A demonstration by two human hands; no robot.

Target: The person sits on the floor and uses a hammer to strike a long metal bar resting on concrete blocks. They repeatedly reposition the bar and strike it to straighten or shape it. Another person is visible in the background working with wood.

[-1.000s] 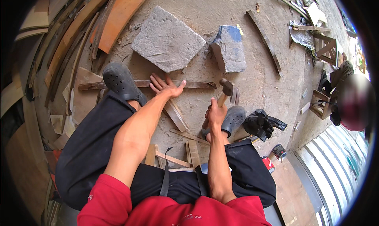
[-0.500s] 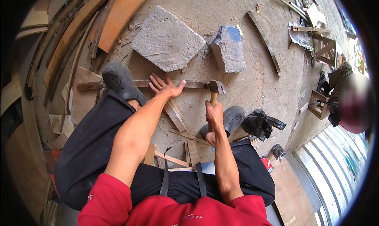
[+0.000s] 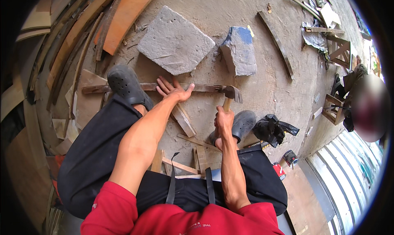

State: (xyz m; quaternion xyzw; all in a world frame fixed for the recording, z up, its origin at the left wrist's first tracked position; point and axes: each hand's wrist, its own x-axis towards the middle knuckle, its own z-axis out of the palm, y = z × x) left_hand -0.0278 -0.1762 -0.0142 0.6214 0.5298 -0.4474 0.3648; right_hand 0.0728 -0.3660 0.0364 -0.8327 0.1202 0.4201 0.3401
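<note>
A long dark wooden strip lies crosswise on the ground in front of me. My left hand rests on it with fingers spread, pressing rather than wrapping round it. In my right hand is the wooden handle of a claw hammer, whose metal head sits at the strip's right end; whether they touch, I cannot tell. Farther left, my grey clog is over the strip. A shorter pale board runs toward me from beneath the strip, near my left hand.
Beyond the strip stand a large concrete block and a smaller block with blue paint. Planks are stacked at left. A black plastic bag, an open can and a loose wooden strip lie right; a person is far right.
The hammer head has shifted slightly to the right and turned, its handle now tilting more. My left hand stays spread on the wooden strip.
</note>
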